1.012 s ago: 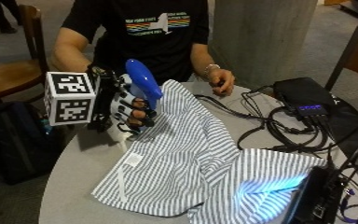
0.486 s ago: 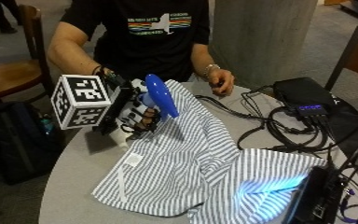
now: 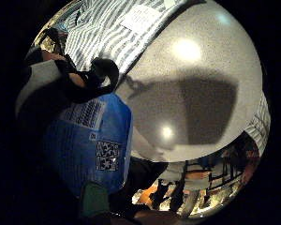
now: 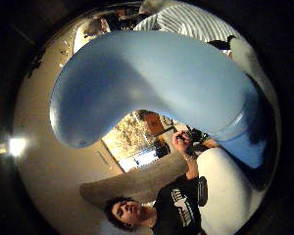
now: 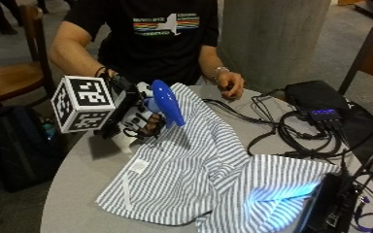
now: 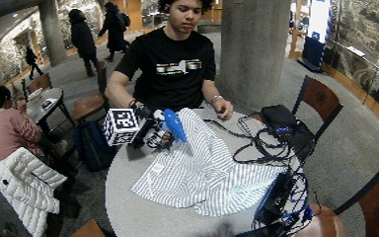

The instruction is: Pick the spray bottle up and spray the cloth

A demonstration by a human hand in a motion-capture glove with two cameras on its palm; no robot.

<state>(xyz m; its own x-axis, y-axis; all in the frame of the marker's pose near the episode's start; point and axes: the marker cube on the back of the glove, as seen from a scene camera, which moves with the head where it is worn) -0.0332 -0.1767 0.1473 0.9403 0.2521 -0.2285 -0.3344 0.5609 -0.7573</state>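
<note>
My gloved right hand (image 5: 139, 121) grips a spray bottle with a blue head (image 5: 166, 102), held above the table at the left edge of the cloth. The nozzle points across the striped blue-and-white cloth (image 5: 199, 165), which lies spread and rumpled over the round grey table (image 5: 83, 184). The blue head (image 4: 157, 83) fills the thumb side palm view. The little finger side palm view shows the bottle's blue label (image 3: 91, 140), the bare tabletop (image 3: 192, 89) and the cloth's edge (image 3: 117, 23). The bare left hand (image 5: 230, 85) rests on the table's far side.
A black box (image 5: 313, 99) with tangled cables (image 5: 283, 131) sits at the right. A dark device (image 5: 332, 208) lies at the front right edge, casting blue light on the cloth. Wooden chairs (image 5: 8, 77) stand on both sides, and a dark bag (image 5: 15, 145) sits on the floor at left.
The gloved hand has carried the bottle a little to the right, toward the cloth, and tipped its head further over it. The cloth and the bare hand have stayed put.
</note>
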